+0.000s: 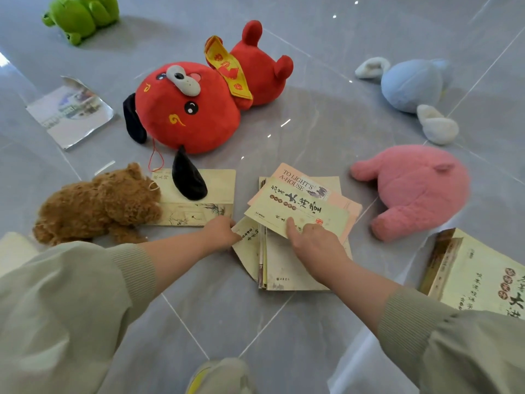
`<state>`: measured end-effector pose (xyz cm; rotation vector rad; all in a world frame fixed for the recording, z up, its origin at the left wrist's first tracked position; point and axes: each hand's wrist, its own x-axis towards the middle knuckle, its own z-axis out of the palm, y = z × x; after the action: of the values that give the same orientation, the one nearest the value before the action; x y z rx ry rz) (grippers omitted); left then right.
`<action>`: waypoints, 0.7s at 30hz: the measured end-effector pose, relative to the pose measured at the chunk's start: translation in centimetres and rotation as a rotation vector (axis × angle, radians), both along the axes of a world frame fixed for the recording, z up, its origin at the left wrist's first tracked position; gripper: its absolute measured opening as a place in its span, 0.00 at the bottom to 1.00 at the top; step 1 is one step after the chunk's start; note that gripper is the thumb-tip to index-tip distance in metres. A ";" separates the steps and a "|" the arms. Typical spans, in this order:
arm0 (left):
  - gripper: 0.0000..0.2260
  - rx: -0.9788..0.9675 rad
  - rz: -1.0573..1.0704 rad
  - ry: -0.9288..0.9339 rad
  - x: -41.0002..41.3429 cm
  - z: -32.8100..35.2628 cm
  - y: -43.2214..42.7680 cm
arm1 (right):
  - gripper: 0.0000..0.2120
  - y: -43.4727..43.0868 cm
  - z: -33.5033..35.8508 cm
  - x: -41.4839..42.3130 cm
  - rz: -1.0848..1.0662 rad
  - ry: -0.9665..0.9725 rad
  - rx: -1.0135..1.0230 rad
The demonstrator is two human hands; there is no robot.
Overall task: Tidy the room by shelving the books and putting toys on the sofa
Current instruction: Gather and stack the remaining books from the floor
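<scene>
A loose pile of books (298,211) lies on the grey tiled floor in front of me. On top is a cream book with large black characters, over a pink book titled "To Light's A-House" (301,180). My left hand (220,230) grips the pile's left edge. My right hand (312,243) rests on the top cream book, thumb stretched across its cover. Another cream book (210,191) lies to the left, under a brown plush bear (96,206) and the black ear of a red plush dog (193,109).
A pink plush pig (417,189) lies to the right, a blue plush (412,86) beyond it, a green plush frog (81,15) at the far left. A glossy magazine (71,112) lies left. One more cream book (480,277) sits at the right edge.
</scene>
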<state>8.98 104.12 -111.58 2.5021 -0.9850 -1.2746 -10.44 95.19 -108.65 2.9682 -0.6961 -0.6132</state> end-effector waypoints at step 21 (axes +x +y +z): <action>0.09 -0.703 0.574 0.397 2.3 12.2 -4.3 | 0.21 1.2 2.3 3.7 -0.324 -0.164 0.302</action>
<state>11.30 99.85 -99.34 1.7120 -0.4467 -0.9549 -6.76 96.34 -106.37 3.2355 -1.2170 -0.5339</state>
